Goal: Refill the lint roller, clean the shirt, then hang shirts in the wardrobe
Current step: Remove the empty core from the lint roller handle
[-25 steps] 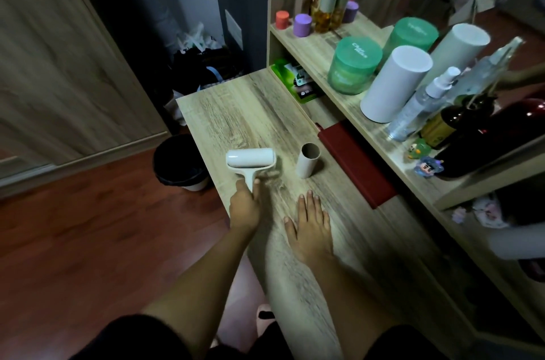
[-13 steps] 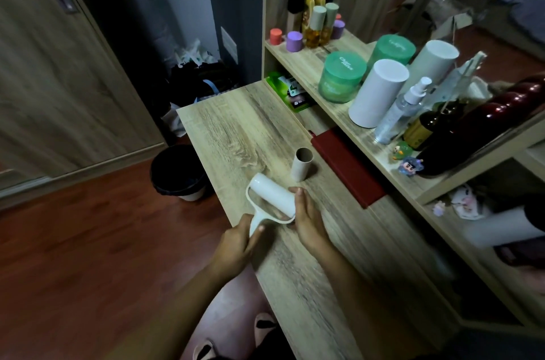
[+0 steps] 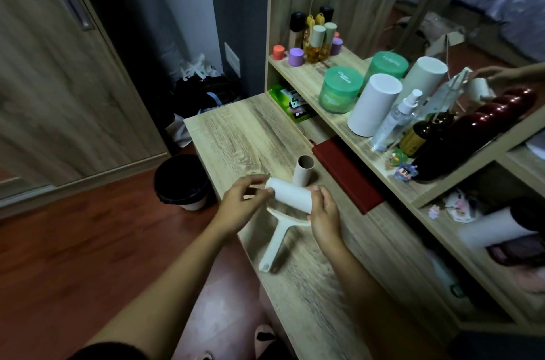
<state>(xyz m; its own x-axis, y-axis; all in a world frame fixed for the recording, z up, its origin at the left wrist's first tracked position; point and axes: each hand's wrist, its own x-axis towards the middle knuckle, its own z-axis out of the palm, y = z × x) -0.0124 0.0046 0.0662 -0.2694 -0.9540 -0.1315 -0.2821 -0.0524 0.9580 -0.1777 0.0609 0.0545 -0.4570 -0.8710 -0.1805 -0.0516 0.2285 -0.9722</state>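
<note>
- Right now both hands are on the lint roller [image 3: 281, 221], held low over the near part of the wooden surface [image 3: 244, 135], close to its left edge.
- The left hand [image 3: 237, 207] has its grip closed on the far end of the white roll [image 3: 287, 191], with thumb and fingertips curled in and pinching that end.
- The right hand [image 3: 324, 213] has its grip on the opposite end, fingers bent over the roll's end; from here I cannot see the thumb.
- The roll lies slanted, with its left end farther from the person and its right end nearer.
- The roller's pale handle [image 3: 275, 244] points back toward the person; whether its tip touches the surface I cannot tell.
- A bare cardboard tube [image 3: 303, 171] stands upright on the surface just behind the roll, open end up, with neither hand on it.
- A dark red book [image 3: 348, 173] lies flat to the right of the tube, along the foot of the shelf unit.
- On the shelf [image 3: 306, 76] above stand a green jar [image 3: 340, 91], a tall white cylinder [image 3: 373, 106], a clear spray bottle [image 3: 395, 120] and a cluster of small bottles [image 3: 317, 38] at the far end.
- A black bin [image 3: 181, 179] sits on the floor to the left of the surface, with a wooden wardrobe door [image 3: 59, 79] beyond it.
</note>
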